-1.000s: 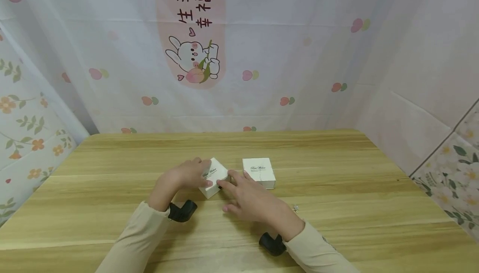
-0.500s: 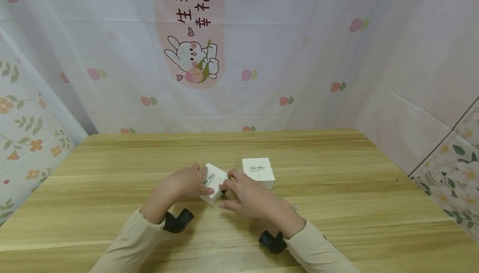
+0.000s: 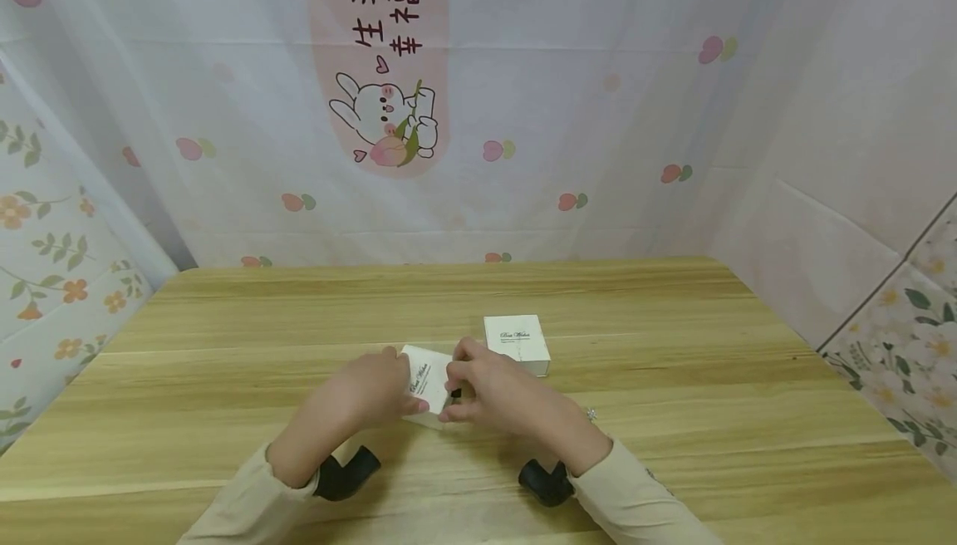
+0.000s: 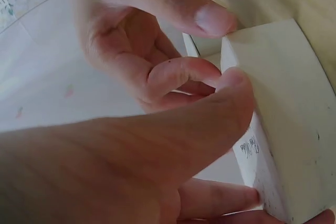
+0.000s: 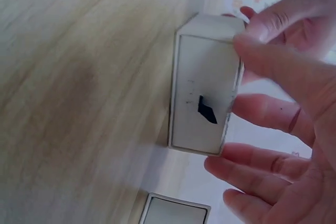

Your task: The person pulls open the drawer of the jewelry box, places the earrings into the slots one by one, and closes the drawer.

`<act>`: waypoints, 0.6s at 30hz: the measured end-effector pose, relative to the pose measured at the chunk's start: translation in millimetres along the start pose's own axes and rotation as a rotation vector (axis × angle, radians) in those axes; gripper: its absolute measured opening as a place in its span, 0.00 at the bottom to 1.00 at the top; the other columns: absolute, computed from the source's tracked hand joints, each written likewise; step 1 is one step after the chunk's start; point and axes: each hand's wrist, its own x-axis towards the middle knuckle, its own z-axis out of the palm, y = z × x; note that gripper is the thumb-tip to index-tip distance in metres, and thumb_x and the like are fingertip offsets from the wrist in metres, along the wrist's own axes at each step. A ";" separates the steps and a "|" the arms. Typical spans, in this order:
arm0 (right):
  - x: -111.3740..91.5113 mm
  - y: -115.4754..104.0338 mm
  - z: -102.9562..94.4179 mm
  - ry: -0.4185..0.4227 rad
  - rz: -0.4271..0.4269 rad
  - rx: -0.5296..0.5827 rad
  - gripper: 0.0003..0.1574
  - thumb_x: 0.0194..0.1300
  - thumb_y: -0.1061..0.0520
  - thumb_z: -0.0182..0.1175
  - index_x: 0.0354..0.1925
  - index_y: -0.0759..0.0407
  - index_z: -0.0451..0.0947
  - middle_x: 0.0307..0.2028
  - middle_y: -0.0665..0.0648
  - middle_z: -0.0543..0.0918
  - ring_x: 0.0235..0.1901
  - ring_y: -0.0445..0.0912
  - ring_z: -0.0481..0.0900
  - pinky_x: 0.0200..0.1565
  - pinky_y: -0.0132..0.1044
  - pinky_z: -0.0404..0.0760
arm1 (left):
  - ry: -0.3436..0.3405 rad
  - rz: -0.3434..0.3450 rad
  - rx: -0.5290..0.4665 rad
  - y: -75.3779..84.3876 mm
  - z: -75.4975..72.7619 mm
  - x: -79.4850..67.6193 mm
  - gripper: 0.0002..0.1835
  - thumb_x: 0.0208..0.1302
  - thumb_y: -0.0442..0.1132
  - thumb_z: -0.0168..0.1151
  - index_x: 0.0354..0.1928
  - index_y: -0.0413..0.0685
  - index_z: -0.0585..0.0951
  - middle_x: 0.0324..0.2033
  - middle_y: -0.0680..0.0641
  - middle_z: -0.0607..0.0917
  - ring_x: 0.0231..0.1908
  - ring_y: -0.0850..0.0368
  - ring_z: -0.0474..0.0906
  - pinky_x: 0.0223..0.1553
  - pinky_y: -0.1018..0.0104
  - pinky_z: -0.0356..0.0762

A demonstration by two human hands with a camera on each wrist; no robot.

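A small white drawer-style gift box [image 3: 429,380] lettered "Best Wishes" is between the two hands over the wooden table. My left hand [image 3: 371,387] grips it from the left, its thumb along the near side and its fingers at the far side. At the box's right end is my right hand [image 3: 493,385], thumb at one corner and bent fingers along the top edge. In the right wrist view a short black ribbon tab [image 5: 208,112] sticks out of the end panel, which sits flush in its sleeve. A second white box [image 3: 517,336], same lettering, lies just behind the right hand.
A tiny silvery, sparkling piece [image 3: 591,414] lies on the wooden table [image 3: 733,412] beside the right wrist. Black camera mounts [image 3: 347,473] sit under both wrists. A printed curtain [image 3: 583,130] hangs behind the table's back edge.
The gripped box has turned clockwise and come slightly nearer, its tab end now facing the right hand. The left hand has moved nearer with it; the right fingers have closed in on that end.
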 end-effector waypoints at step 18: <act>-3.2 -2.1 -7.3 -0.073 -0.009 0.026 0.14 0.49 0.48 0.71 0.28 0.53 0.78 0.44 0.48 0.73 0.36 0.40 0.73 0.37 0.26 0.73 | 0.120 0.004 0.028 6.9 12.8 -16.6 0.20 0.52 0.48 0.69 0.20 0.39 0.72 0.16 0.49 0.69 0.18 0.58 0.63 0.17 0.66 0.63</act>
